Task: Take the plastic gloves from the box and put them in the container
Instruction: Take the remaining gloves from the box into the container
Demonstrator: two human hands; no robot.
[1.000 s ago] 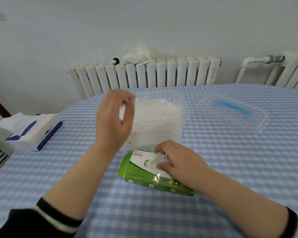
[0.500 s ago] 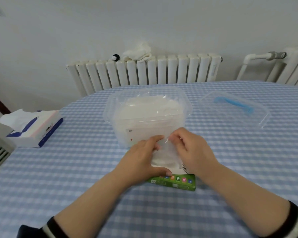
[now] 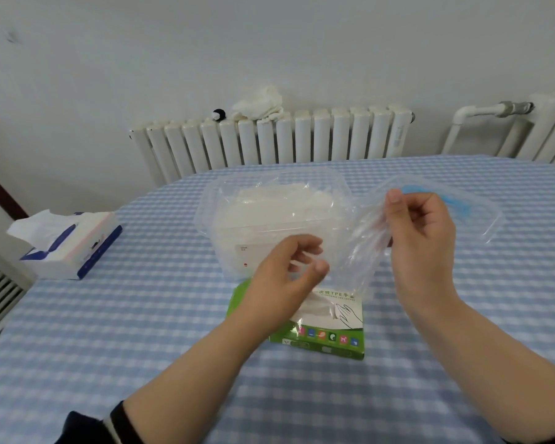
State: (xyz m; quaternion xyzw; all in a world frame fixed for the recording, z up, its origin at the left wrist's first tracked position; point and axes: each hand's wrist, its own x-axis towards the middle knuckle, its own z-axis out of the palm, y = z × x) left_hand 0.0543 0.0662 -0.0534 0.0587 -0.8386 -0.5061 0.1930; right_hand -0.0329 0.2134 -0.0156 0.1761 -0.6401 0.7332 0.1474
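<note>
A green and white glove box (image 3: 329, 331) lies on the checked table, just in front of a clear plastic container (image 3: 269, 206) that holds a pile of whitish gloves. My right hand (image 3: 420, 238) is raised to the right of the container and pinches a thin clear plastic glove (image 3: 359, 251), which hangs down toward the box. My left hand (image 3: 285, 280) hovers over the box's left part with fingers loosely curled beside the glove's lower edge; I cannot tell whether it touches the glove.
The container's clear lid with a blue handle (image 3: 462, 200) lies behind my right hand. A tissue box (image 3: 68, 245) stands at the left of the blue checked table (image 3: 141, 331). A white radiator (image 3: 269, 139) runs along the wall behind.
My right hand has lifted up and to the right, pulling a clear glove out of the box. My left hand has come off the box top and now hovers above it.
</note>
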